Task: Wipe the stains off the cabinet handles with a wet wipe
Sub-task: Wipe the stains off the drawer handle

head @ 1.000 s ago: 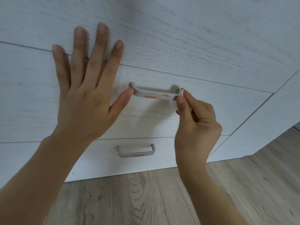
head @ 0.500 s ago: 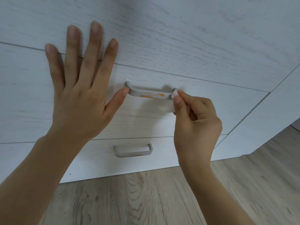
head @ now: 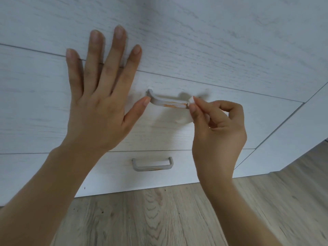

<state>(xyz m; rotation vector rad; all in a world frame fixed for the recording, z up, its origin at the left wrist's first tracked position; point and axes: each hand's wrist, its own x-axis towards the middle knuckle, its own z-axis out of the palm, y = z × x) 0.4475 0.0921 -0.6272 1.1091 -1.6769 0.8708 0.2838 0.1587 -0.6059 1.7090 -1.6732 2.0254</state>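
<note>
A grey upper handle (head: 165, 102) on a white drawer front carries an orange stain (head: 174, 105) along its right half. My right hand (head: 215, 132) pinches a small white wet wipe (head: 184, 119) between thumb and forefinger against the handle's right end; most of the wipe is hidden by the fingers. My left hand (head: 99, 96) lies flat and spread on the drawer front, its thumb tip touching the handle's left end. A grey lower handle (head: 152, 165) on the drawer below shows a faint orange mark on its bottom bar.
The white wood-grain cabinet (head: 195, 41) fills the upper view, with a side panel (head: 291, 139) running off to the right. Pale wooden floor (head: 150, 215) lies below the bottom drawer.
My right hand has stayed pinched at the right end of the upper handle, and the wipe now hangs out below my fingers. My left hand stays flat on the drawer.
</note>
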